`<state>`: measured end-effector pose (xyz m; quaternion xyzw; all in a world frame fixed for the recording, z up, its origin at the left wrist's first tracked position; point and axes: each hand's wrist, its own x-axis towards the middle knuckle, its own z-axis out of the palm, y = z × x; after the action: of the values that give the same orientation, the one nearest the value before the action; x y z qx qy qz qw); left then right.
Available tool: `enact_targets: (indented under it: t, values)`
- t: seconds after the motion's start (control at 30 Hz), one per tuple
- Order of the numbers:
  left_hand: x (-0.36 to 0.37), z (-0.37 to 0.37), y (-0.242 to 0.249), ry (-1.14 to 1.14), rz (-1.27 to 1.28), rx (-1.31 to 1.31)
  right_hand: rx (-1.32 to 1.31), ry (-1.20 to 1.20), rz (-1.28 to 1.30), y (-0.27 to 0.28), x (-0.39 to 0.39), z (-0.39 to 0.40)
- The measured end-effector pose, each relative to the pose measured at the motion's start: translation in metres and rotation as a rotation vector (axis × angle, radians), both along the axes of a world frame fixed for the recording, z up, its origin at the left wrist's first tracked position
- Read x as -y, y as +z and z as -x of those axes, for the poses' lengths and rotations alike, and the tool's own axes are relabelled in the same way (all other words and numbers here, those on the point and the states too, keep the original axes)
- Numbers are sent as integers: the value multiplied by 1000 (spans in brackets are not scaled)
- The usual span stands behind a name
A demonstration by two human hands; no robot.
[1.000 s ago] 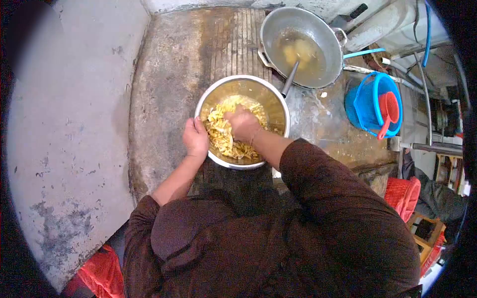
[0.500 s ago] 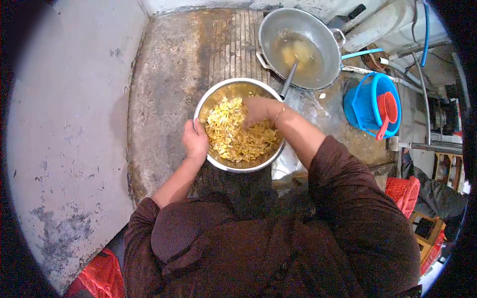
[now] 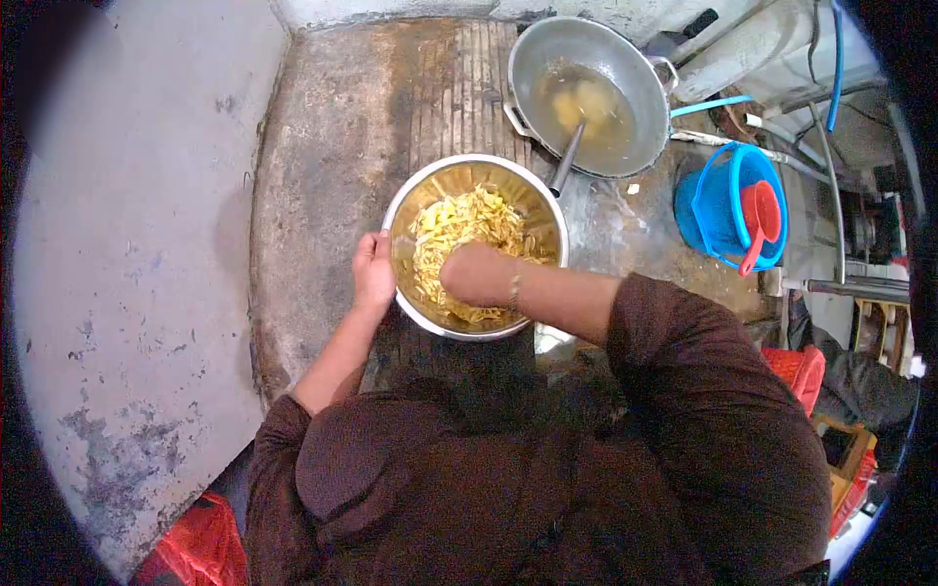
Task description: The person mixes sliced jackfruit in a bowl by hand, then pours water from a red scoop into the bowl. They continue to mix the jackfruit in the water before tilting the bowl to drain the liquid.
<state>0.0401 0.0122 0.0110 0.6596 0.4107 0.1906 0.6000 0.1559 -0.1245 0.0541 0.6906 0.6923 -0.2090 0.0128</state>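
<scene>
A round stainless steel bowl (image 3: 442, 184) stands in front of me on the worn surface. Pale yellow sliced strips (image 3: 467, 217) of some food, whose kind I cannot make out, fill much of it. My left hand (image 3: 373, 272) grips the bowl's left rim, with the thumb at the edge. Down inside the bowl, my right hand (image 3: 479, 275) presses into the near part of the strips. Its fingers point downward and are hidden, so what they hold does not show. A bracelet circles the right wrist.
Behind the bowl to the right sits a large grey wok (image 3: 625, 107) with cloudy liquid, pale lumps and a dark-handled utensil (image 3: 567, 161). A blue bucket (image 3: 708, 210) holds a red dipper (image 3: 760, 210). A grey wall (image 3: 147, 225) rises on the left.
My right hand has moved from the far right of the bowl toward its near middle, uncovering strips at the back. My left hand has shifted slightly left and stays on the rim.
</scene>
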Motion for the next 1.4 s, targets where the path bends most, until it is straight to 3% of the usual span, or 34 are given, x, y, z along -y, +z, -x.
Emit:
enact_targets:
  t: [0.1, 0.13, 0.2, 0.23, 0.3, 0.33, 0.53, 0.63, 0.7, 0.77, 0.9, 1.0, 1.1, 1.2, 1.3, 1.33, 1.4]
  values:
    - [-5, 0, -14, -5, -185, -27, -140, -251, -107, 55, 4, -20]
    - [-4, -1, -13, 11, -217, -67, -110, -135, -134, 65, 1, -28]
    - [-3, 1, -6, 39, -280, -147, -266, -376, -329, 51, 4, -20]
    - [-2, 4, 2, 9, -471, -151, -344, -496, -429, 39, 7, -15]
    - [3, 9, 18, -56, -855, -150, -160, -373, -160, 16, 18, -5]
    - [6, 8, 21, -65, -879, -157, -65, -303, -26, 11, 18, -4]
    - [19, 11, 6, -146, -751, -168, -185, -73, 3, 12, -41, 3]
    - [19, 9, 2, -133, -683, -120, 119, -38, -211, -44, -58, -32]
    - [21, 11, 1, -129, -662, -94, -12, -441, 98, -12, -53, -66]
    - [24, 11, 5, -96, -658, -102, 42, -440, 124, -43, -11, -97]
    - [29, 5, 5, -54, -713, -155, 132, -337, 30, -58, 53, -56]
    - [29, 3, 13, -4, -829, -192, -47, -463, 230, -5, 38, -20]
    - [31, 5, 24, -69, -1037, -150, -84, -504, 79, 25, 29, -15]
    - [32, 3, 47, -218, -1214, -140, -19, -387, -169, 50, 26, -29]
    - [36, -7, 47, -490, -1088, -124, -344, -683, -429, 44, 26, -29]
    - [36, -9, 47, -594, -1002, -112, -280, -435, -531, 3, 36, -37]
    - [43, -11, 56, -599, -1079, -20, -36, -325, -632, -3, 46, -36]
